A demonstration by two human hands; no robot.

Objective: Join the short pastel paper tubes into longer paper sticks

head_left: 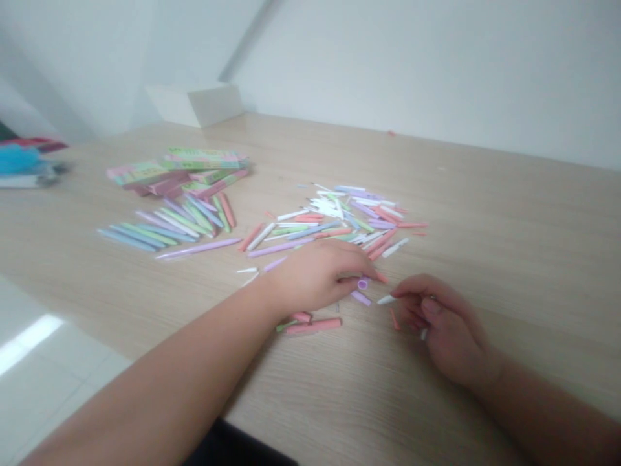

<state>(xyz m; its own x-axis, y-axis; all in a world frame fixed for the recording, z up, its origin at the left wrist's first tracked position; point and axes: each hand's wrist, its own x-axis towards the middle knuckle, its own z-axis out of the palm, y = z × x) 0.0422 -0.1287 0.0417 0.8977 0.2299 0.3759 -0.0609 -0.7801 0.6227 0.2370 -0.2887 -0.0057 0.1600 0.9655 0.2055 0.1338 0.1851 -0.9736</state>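
My left hand point(323, 275) is closed around a purple tube point(363, 284), its round open end facing me, just in front of a loose pile of coloured pen parts point(334, 210). To its right, my right hand point(439, 317) pinches a small white pointed piece point(387, 299) between its fingers; another white bit shows under that hand. A purple piece point(361, 298) lies on the table between the hands. Beside my right fingertips is a thin orange piece point(395, 319). Orange tubes point(314, 325) and a green bit lie below my left wrist.
Pastel pens point(165, 226) lie in a group at the left, with green and pink boxes point(179, 171) behind them. A white box point(196, 103) stands at the back of the wooden table point(485, 226). Blue and red items point(22, 158) are at the far left.
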